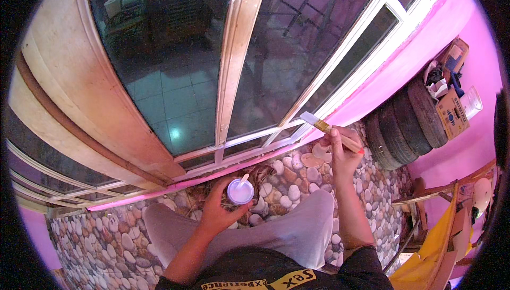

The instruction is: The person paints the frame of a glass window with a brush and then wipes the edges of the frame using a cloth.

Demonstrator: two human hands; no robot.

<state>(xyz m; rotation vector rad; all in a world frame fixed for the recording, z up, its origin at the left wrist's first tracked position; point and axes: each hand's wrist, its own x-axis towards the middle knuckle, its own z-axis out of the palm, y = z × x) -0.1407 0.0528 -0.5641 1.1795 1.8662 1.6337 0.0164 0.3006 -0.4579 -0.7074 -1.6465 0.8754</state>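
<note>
My left hand (pixel 219 205) is wrapped round a small cup of white paint (pixel 240 192), held upright above my lap. A pale stick (pixel 244 179) leans out of the paint. In my right hand (pixel 345 149) is a flat paintbrush (pixel 322 125) with a wooden handle, gripped behind its metal band. Its whitish bristles point up and left, at the lower part of the white window frame (pixel 313 96); whether they touch it I cannot tell. The frame's right side is white, while the middle post (pixel 237 51) looks bare and brownish.
Brown wood panelling (pixel 101 99) stands at the left. Pink wall (pixel 393 72) borders the window on the right, with stacked tyres (pixel 409 122) and a cardboard box (pixel 452 113) against it. Pebble-patterned flooring (pixel 114 242) lies under me. A yellow cloth (pixel 433 247) hangs at lower right.
</note>
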